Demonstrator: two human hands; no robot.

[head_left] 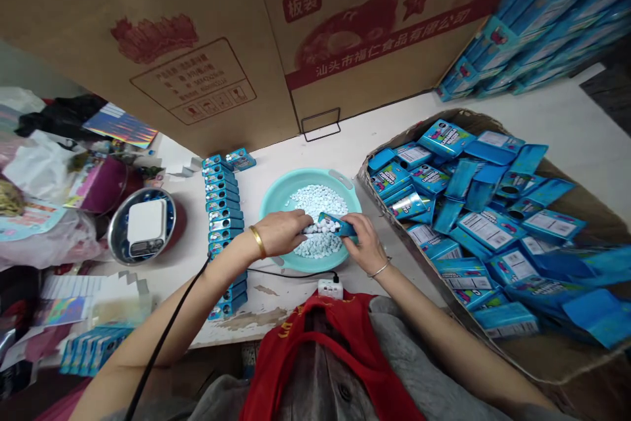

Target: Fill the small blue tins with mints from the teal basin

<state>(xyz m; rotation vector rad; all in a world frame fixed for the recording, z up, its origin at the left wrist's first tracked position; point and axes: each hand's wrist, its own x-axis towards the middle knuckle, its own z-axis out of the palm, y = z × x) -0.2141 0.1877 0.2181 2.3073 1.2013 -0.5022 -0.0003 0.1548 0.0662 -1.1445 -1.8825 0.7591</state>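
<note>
White table (296, 158) under a big carton. R hand (365, 245): fingers nearly shut, pinching blue box (338, 225), tilted, end toward L hand (279, 234), whose fingers curl closed over white candies (315, 228) at box end. Both hands above teal basin (315, 175), more candies heaped inside. Stacked boxes (221, 211) in row just L of basin; cardboard tray (566, 349) of loose blue boxes to R; scale (146, 227) in steel bowl (111, 243) further L.

White table (379, 125): teal basin (308, 178), row of blue boxes (221, 204), cardboard tray (552, 365) of blue packets (473, 211).
</note>
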